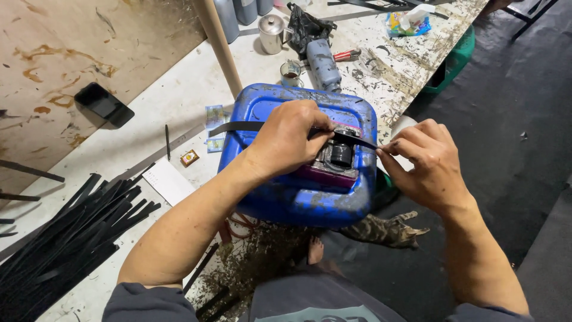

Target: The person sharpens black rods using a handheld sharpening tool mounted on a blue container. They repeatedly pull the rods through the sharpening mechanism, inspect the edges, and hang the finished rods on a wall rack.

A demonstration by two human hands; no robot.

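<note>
A rough workshop: a stained, littered surface (179, 101), piled black strips (71, 238), red-handled pliers (347, 55), spattered bottles (325, 62).

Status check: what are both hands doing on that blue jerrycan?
Left hand presses black strip onto blue jerrycan. Right hand pinches strip's end. Nothing in the way.

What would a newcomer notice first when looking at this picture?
The big blue plastic canister in the middle draws the eye first. On top of it, the left hand presses a thin black strip, and the right hand pinches the strip's end. At lower left, a pile of black strips lies on the stained white table.
</note>
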